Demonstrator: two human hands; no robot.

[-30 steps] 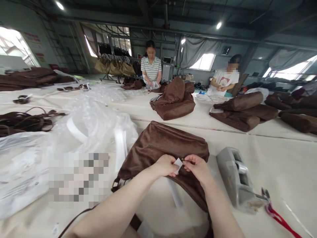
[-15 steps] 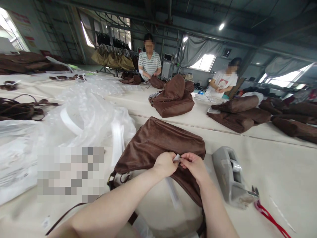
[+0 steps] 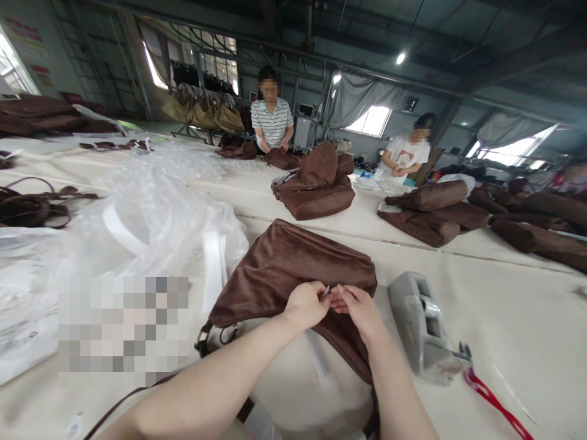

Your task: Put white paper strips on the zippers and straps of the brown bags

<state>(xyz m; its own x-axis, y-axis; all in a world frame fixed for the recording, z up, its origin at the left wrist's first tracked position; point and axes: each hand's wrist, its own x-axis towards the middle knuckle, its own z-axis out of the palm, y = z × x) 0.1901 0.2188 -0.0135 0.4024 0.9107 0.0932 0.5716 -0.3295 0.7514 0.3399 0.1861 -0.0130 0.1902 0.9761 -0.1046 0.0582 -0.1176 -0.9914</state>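
A brown leather-like handbag [image 3: 279,263] lies on the table in front of me, its strap curving towards me. My left hand [image 3: 308,304] is over the bag's near edge, thumb and finger pinched on a thin white strip [image 3: 320,360]. The strip's tip pokes out above the fingers, and its tail hangs below the hand. Close beside it, my right hand [image 3: 356,305] has its fingers bunched near the strip's tip; what they hold, if anything, is hidden. A ring [image 3: 228,333] shows at the bag's left corner.
Right of the bag stands a grey tape dispenser [image 3: 419,330], with red-handled scissors [image 3: 490,397] beside it. Clear plastic bags [image 3: 160,214] and white strips [image 3: 214,269] lie left. More brown bags [image 3: 321,189] are farther back, where two people work across the table.
The strip's tip has turned and shows narrower between my fingers. My right fingers have shifted slightly at the pinch. The handbag stays in place; the view has swung slightly.
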